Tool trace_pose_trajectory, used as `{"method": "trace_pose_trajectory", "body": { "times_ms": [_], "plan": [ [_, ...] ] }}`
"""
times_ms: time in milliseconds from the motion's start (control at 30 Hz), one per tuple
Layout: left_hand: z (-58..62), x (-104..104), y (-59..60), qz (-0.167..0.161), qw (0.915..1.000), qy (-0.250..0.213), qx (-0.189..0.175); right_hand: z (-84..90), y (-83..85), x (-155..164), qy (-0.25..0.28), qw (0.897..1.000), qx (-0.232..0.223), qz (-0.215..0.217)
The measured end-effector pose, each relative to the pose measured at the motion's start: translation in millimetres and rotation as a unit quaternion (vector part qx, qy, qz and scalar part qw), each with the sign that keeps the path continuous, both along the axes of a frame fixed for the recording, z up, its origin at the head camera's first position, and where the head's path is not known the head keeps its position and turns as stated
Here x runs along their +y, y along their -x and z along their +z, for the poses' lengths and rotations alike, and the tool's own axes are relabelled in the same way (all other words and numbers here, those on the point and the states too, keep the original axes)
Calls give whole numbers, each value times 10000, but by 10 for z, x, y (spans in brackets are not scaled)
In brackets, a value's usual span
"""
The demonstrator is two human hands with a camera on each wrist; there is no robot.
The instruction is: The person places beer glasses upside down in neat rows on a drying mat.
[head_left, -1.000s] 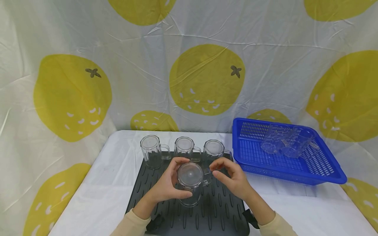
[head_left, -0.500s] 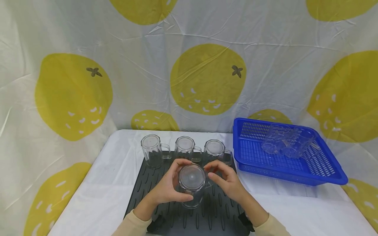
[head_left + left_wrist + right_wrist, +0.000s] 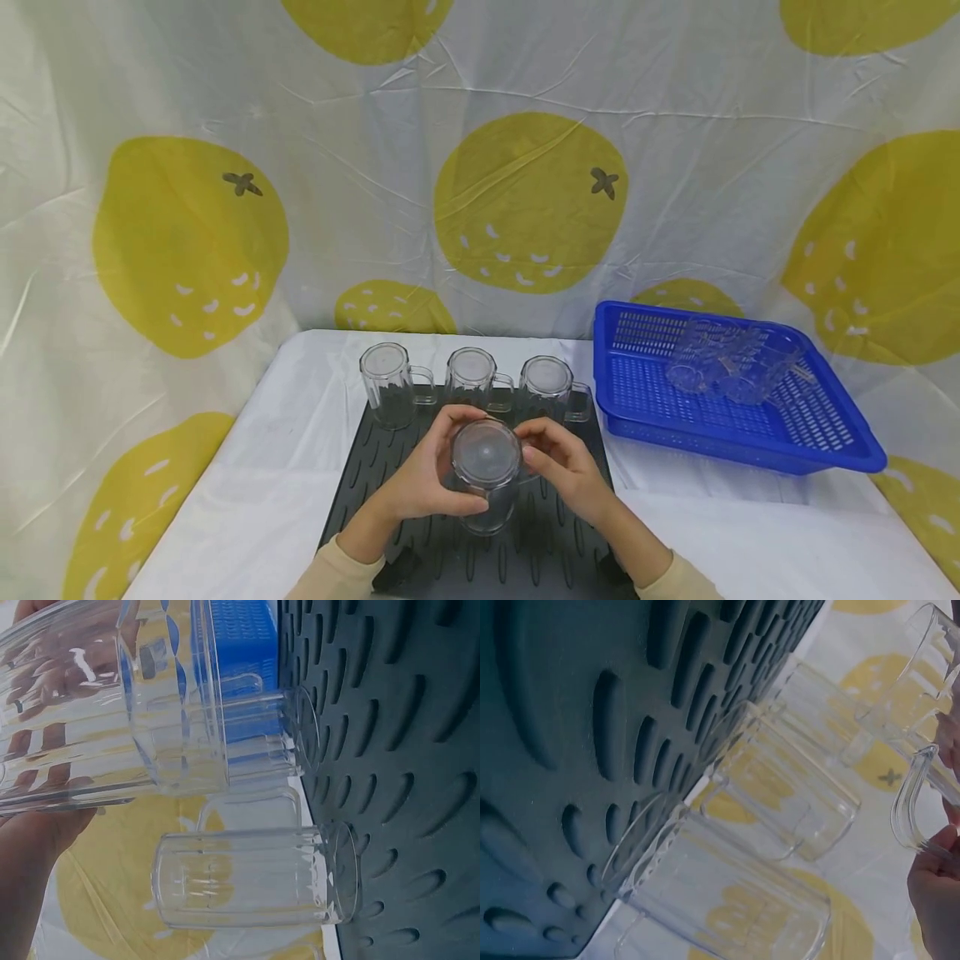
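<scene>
Both hands' fingers curled round clear mug (image 3: 486, 467) above mat (image 3: 375, 467), mug handle hidden behind right hand (image 3: 566, 467)

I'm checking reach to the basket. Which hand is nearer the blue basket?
Right. The right hand is on the held mug's basket-side; the left hand is on its far side from the blue basket.

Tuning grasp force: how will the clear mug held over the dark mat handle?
The clear mug looks rigid: its ribbed wall keeps shape under the left hand and right hand. Probably light, thin-walled and empty. Its smooth surface may be slippery; the handle offers a surer grip. Inverted on the mat, it should stand stably.
</scene>
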State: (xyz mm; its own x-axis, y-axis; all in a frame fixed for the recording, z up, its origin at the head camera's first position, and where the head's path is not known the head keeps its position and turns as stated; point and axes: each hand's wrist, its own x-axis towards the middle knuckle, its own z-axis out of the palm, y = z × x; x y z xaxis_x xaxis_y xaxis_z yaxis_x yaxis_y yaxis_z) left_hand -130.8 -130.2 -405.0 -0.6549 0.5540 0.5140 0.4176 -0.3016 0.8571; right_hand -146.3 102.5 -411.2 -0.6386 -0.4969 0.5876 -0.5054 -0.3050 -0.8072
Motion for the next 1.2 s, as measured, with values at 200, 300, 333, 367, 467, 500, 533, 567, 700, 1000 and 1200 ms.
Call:
{"method": "trace_pose_trajectory", "body": {
  "times_ms": [200,300,333,367,467,500,533,567,700,1000,1200],
  "plan": [
    [-27,-120,-59,172,9998,69,-86,-54,-26,-132,73,9998,-112,153],
    [-49,-198,-90,267,9996,54,-98,-76,-37,-225,103,9995,-226,217],
    [-55,-227,-99,285,9995,42,-98,-77,-43,-258,121,9992,-287,240],
    [-61,-257,-107,297,9995,23,-88,-80,-44,-291,136,9992,-273,243],
    [-68,-360,-124,314,9995,-41,-26,-81,-50,-396,231,9991,-238,263],
    [-66,-398,-129,329,9994,-48,5,-79,-55,-431,259,9989,-265,275],
    [-64,-435,-137,360,9993,-38,10,-83,-59,-467,289,9989,-246,285],
    [-62,-474,-143,391,9992,-24,33,-88,-63,-503,311,9988,-256,273],
    [-57,-614,-174,529,9986,41,79,-108,-85,-646,401,9978,-477,242],
    [-132,-888,-274,1105,9935,278,-69,-174,-117,-949,573,9937,-946,189],
    [-134,-1016,-282,1269,9910,422,-14,-224,-115,-1095,585,9895,-1308,189]
  ]
}}
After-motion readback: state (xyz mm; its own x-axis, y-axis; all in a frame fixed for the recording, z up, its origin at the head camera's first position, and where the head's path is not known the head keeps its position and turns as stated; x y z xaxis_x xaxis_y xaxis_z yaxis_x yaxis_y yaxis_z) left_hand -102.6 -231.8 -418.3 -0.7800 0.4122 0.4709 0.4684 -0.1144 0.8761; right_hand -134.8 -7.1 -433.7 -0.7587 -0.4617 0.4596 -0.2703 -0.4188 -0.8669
